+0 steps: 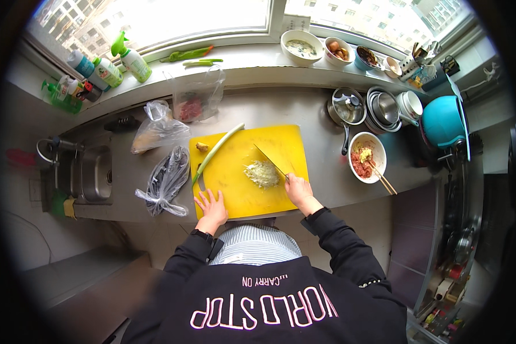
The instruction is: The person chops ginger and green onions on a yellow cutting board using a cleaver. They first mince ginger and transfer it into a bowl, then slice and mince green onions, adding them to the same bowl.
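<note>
My right hand [299,189] grips the handle of a kitchen knife [271,161], whose blade lies along the right side of a pile of finely chopped pale vegetable [261,174]. The pile rests on a yellow cutting board [236,202]. Flat on the board's lower left corner, its fingers spread, is my left hand [213,208], holding nothing. A long leek or green onion stalk [220,148] lies slantwise across the board's upper left, beside a piece of ginger [202,147]. Right of the board stands a white bowl [384,161] of minced meat [362,167] with chopsticks [383,178] in it.
Plastic bags [165,185] lie left of the board, one with red meat [190,109] behind it. A sink [95,174] is at the far left. A lidded saucepan [347,107] and nested metal bowls [385,109] stand back right. The windowsill [241,56] holds bottles, green vegetables and filled bowls.
</note>
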`<action>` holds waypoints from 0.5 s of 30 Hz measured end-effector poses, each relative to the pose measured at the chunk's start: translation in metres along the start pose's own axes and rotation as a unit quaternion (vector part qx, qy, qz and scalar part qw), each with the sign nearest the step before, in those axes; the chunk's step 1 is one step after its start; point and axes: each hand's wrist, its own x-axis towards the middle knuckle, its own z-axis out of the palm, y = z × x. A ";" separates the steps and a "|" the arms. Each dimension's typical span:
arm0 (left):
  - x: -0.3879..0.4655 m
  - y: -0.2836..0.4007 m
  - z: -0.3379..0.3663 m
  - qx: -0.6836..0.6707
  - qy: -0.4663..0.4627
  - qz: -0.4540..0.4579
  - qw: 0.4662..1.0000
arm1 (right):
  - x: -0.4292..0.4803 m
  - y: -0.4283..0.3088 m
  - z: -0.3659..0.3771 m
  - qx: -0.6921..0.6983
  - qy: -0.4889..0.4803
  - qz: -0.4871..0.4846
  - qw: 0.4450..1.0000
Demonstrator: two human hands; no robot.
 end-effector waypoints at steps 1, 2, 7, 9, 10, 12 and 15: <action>0.000 -0.001 0.001 -0.007 -0.005 0.002 1.000 | 0.001 0.000 -0.003 -0.008 -0.010 -0.011 1.000; -0.001 -0.002 0.002 -0.015 -0.005 0.003 1.000 | 0.004 0.001 -0.006 -0.013 -0.011 -0.026 1.000; -0.003 -0.003 0.003 -0.007 -0.010 -0.001 1.000 | 0.022 0.002 -0.010 -0.012 -0.001 -0.004 1.000; -0.003 -0.003 0.001 -0.035 -0.007 -0.003 0.999 | 0.029 0.002 -0.010 -0.022 -0.021 0.012 0.999; -0.005 -0.003 0.001 -0.050 -0.013 -0.007 0.999 | 0.028 0.001 -0.009 -0.025 -0.019 0.001 1.000; -0.005 -0.002 -0.001 -0.053 -0.010 -0.009 0.999 | 0.029 0.000 -0.009 -0.034 -0.004 0.005 0.999; -0.003 0.000 -0.004 -0.046 -0.008 -0.013 0.999 | 0.027 -0.005 -0.011 -0.011 -0.057 0.021 0.998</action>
